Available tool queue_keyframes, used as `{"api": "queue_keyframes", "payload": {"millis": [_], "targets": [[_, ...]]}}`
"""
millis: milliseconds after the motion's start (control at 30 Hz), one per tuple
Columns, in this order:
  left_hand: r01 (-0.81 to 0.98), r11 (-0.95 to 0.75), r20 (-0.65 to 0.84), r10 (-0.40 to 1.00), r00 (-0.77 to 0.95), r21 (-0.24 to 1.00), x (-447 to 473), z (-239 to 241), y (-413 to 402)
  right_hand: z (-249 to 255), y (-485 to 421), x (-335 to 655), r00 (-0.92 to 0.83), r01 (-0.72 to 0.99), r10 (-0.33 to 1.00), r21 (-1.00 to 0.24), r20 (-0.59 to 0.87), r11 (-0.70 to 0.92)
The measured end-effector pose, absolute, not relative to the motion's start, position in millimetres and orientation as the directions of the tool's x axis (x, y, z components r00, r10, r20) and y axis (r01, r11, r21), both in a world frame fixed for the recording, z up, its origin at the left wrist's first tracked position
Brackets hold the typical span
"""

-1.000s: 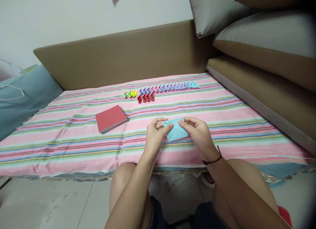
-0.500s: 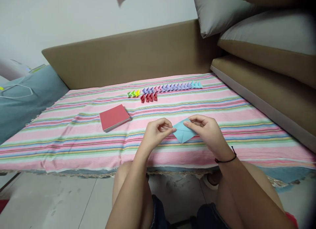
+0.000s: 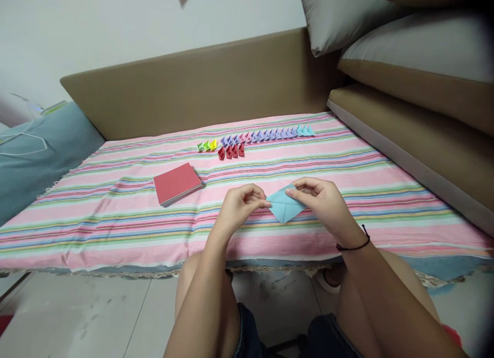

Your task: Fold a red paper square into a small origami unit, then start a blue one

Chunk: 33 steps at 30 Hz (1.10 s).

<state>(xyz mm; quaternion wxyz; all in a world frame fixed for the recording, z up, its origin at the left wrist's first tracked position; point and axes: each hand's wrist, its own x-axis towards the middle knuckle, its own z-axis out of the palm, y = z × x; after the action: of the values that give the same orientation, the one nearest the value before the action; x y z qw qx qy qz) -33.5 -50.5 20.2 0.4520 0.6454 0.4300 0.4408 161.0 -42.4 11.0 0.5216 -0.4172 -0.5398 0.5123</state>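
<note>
A folded light-blue sheet of origami paper (image 3: 285, 206) is held up between both hands, with crease lines across its face. My left hand (image 3: 246, 201) pinches its left corner between thumb and fingers. On the upper right edge, my right hand (image 3: 318, 196) grips it, thumb on top and fingers behind. Beyond the hands stands a row of small folded paper boats (image 3: 266, 136) in purple, pink and light blue. Several red ones (image 3: 231, 152) stand in front of that row, and green and yellow ones (image 3: 207, 146) are at its left end.
A stack of paper with a red sheet on top (image 3: 177, 184) lies left of my hands on the striped cloth (image 3: 127, 219). Behind rises a brown backrest (image 3: 200, 85). Cushions (image 3: 417, 59) are piled on the right. A blue-grey bolster (image 3: 50, 147) is at the far left.
My left hand has shifted slightly left along with the paper's corner. My right hand keeps its grip almost in place. The whole view has drifted a little.
</note>
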Motion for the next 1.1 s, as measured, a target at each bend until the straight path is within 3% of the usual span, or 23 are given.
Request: {"api": "queue_keyframes", "payload": {"millis": [200,333,433,567,700,833,1100], "targets": [[0.236,-0.218,0.14,0.942,0.306,0.947,-39.2,16.3,-47.1,9.9,-42.4,160.7,-0.123,-0.073,0.982,-0.988,0.147,0.139],[0.264,-0.194,0.124,0.957,0.261,0.945,-43.3,20.0,-46.0,7.3,-39.6,164.4,-0.023,-0.113,0.992,-0.986,0.123,0.12],[0.121,-0.175,0.148,0.968,0.201,0.977,-34.7,23.6,-49.4,6.5,-38.9,162.5,0.083,-0.209,0.993,-0.973,0.087,0.102],[-0.102,-0.105,0.116,0.987,0.11,0.989,-5.2,16.9,-57.0,4.1,-42.7,146.0,0.074,-0.354,0.997,-0.935,0.007,0.033],[-0.178,-0.054,0.045,0.998,-0.054,0.983,15.1,3.1,-60.6,-0.5,-47.3,131.0,0.064,-0.418,0.998,-0.908,-0.018,0.01],[-0.27,0.009,-0.027,0.998,-0.062,0.963,12.9,-1.5,-59.0,-3.0,-48.7,128.8,0.084,-0.405,0.996,-0.914,-0.012,0.023],[-0.279,-0.052,0.003,0.985,-0.172,0.959,2.7,3.7,-55.3,-2.3,-49.1,127.9,0.116,-0.417,0.993,-0.908,0.004,0.052]]}}
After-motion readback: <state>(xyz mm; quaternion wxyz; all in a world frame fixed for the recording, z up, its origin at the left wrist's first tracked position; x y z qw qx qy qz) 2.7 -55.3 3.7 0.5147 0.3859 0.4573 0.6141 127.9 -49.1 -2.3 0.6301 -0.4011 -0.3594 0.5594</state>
